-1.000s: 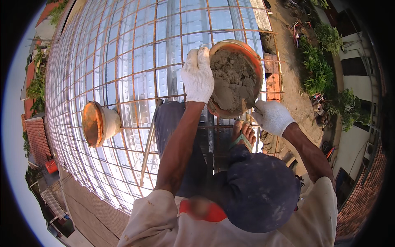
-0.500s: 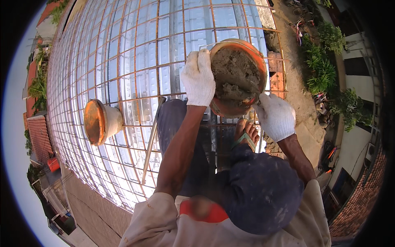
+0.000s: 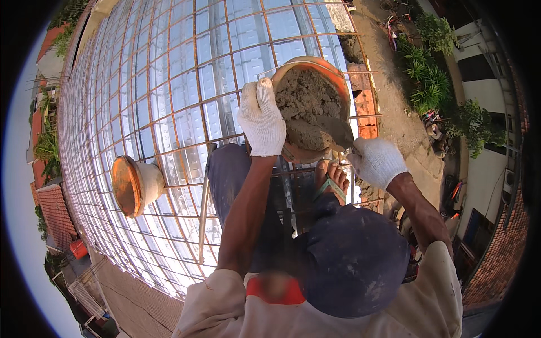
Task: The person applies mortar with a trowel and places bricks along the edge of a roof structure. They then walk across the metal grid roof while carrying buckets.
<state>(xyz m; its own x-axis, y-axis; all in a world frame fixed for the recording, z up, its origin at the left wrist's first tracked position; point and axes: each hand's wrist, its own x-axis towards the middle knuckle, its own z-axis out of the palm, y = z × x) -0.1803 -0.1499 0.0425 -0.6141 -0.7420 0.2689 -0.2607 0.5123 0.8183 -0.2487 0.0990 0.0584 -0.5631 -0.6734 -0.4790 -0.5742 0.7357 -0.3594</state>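
An orange bucket (image 3: 341, 82) of wet grey mortar (image 3: 309, 93) tilts toward me above the rebar grid. My left hand (image 3: 262, 119), in a white knit glove, is closed on the bucket's left rim, close to its wire handle (image 3: 276, 68). My right hand (image 3: 378, 161), also gloved, is closed around the handle of a trowel at the bucket's lower right. The mortar-smeared trowel blade (image 3: 336, 130) lies in the bucket's mouth; the handle is mostly hidden in my fist.
Rusty rebar (image 3: 197, 62) crosses shiny metal decking (image 3: 225, 39). A second mortar-stained bucket (image 3: 147, 183) lies on its side at left. A bar (image 3: 204, 219) rests beside my knee. Bricks (image 3: 363, 101) line the right edge, with lower ground (image 3: 389, 90) beyond. My sandalled foot (image 3: 333, 177) is below the bucket.
My right hand has shifted slightly down and outward, and the trowel blade shows more plainly in the mortar. My left hand keeps its hold on the bucket. The view has shifted slightly.
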